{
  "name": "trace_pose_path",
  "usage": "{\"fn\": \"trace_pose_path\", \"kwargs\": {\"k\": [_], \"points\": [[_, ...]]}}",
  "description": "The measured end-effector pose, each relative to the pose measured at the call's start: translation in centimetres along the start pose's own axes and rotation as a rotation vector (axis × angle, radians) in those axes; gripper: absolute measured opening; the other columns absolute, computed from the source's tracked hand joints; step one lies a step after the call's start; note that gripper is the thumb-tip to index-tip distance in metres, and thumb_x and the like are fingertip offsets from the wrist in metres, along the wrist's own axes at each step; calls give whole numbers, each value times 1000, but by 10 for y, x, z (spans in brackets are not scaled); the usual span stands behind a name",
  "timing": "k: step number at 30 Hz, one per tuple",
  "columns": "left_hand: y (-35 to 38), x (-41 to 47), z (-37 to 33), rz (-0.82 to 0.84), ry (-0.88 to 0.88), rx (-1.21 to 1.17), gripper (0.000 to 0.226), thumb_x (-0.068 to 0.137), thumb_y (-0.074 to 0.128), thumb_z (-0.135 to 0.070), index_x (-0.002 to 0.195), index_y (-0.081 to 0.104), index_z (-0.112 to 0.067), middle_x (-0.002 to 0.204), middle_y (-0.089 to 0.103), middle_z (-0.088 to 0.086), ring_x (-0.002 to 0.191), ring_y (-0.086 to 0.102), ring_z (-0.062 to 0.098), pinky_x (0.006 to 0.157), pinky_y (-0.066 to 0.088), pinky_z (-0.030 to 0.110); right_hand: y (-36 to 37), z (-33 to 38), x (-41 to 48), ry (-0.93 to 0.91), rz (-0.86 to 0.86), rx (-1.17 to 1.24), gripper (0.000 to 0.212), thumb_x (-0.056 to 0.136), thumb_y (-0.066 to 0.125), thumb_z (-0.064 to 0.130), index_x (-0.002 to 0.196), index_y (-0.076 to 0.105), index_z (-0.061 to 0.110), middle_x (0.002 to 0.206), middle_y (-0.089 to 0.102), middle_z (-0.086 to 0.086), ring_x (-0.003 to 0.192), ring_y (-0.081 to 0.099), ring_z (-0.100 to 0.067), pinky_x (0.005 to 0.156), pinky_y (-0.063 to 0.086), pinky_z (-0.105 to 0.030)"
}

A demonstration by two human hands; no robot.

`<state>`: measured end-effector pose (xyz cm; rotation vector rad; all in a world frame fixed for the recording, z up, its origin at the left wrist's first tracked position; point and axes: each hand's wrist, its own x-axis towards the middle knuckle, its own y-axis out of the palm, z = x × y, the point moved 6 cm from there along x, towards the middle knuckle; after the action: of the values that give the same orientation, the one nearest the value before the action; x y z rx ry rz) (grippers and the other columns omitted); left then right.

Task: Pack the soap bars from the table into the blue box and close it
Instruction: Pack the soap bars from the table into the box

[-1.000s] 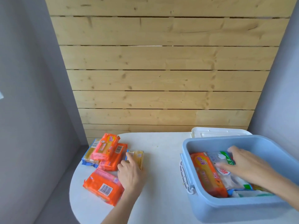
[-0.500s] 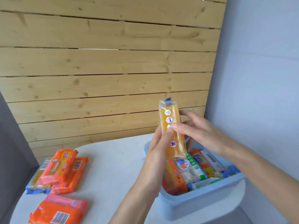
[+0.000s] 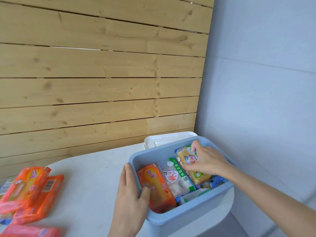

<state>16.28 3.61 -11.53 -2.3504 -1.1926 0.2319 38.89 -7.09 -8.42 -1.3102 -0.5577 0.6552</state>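
While the left hand (image 3: 130,190) clamps the blue box (image 3: 188,214) rim, right hand (image 3: 205,161) fingertips pinch a yellow soap bar (image 3: 196,175): stiff, slick-wrapped, best held by long edges.

Blue box (image 3: 188,214) open, soap bars (image 3: 177,177) inside; orange bars (image 3: 32,190) on table, left

My one view is head-worn, looking forward and down, close over the blue box (image 3: 177,214) at right, plank wall (image 3: 102,82) far.

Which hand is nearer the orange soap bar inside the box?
Left. The left hand grips the blue box wall, thumb on the orange soap bar; the right hand presses the yellow bar further right.
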Motion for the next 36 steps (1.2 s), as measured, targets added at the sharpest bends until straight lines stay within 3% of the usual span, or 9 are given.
{"fn": "trace_pose_path", "kwargs": {"k": [7, 11, 15, 19, 22, 26, 30, 33, 36], "points": [[2, 1, 0, 12, 45, 6, 76, 87, 51, -17, 148, 6, -22, 157, 12, -7, 141, 24, 12, 113, 28, 30, 34, 0, 5, -102, 329, 56, 37, 88, 42, 56, 100, 31, 23, 67, 41, 7, 64, 43, -17, 57, 31, -29], [-5, -5, 13, 40, 25, -133, 67, 90, 39, -50, 147, 13, -28, 157, 7, -15, 139, 4, -8, 112, 8, 16, 35, -4, 0, -91, 394, 106, 35, 88, 39, 59, 103, 31, 28, 76, 42, 10, 72, 49, -12, 71, 38, -29], [-79, -16, 93, -361, -153, 341, 78, 83, 50, -56, 144, 23, -16, 157, 14, 9, 145, 10, 21, 116, 13, 40, 12, -21, -4, -176, 99, -92, 31, 73, 52, 68, 94, 40, 49, 108, 52, 6, 93, 58, -15, 85, 46, -36], [-123, -35, 166, -330, -386, 681, 98, 63, 65, -62, 138, 30, -9, 143, 34, 17, 133, 28, 33, 112, 23, 44, -3, -15, -6, -270, -212, 86, 39, 68, 79, 32, 71, 47, 52, 87, 59, 6, 63, 59, -8, 69, 51, -39], [-130, -35, 184, -342, -418, 736, 110, 59, 65, -66, 142, 21, -10, 148, 23, 19, 139, 15, 34, 113, 16, 49, -7, 12, -18, -364, -229, 177, 24, 74, 73, 39, 76, 53, 52, 83, 59, 22, 73, 63, 7, 63, 49, -27], [-155, -31, 196, -343, -499, 663, 115, 52, 66, -70, 142, 18, -15, 139, 30, 16, 133, 23, 33, 105, 31, 46, -7, 51, -31, -448, -205, 259, 17, 75, 68, 39, 80, 56, 51, 104, 56, 36, 91, 57, 17, 57, 52, -26], [-169, -37, 179, -340, -454, 355, 105, 43, 72, -59, 134, 34, -22, 119, 43, 11, 117, 39, 30, 97, 42, 43, -15, 78, -47, -426, -201, 288, 34, 76, 73, 22, 75, 55, 51, 83, 66, 26, 83, 64, 2, 61, 56, -34], [-161, -49, 135, -453, -148, -276, 96, 38, 74, -48, 126, 39, -42, 122, 45, 2, 116, 50, 24, 88, 52, 43, -25, 112, -67, -483, -86, 544, 10, 77, 68, 36, 82, 65, 44, 84, 74, 18, 77, 68, 2, 64, 54, -17], [-132, -48, 55, -361, 286, -425, 107, 42, 78, -35, 135, 26, -44, 123, 47, 1, 116, 50, 16, 83, 51, 22, -14, 165, -90, -418, 447, 929, 44, 68, 57, 57, 106, 61, 33, 98, 73, 1, 80, 72, -5, 68, 58, -25]]}}
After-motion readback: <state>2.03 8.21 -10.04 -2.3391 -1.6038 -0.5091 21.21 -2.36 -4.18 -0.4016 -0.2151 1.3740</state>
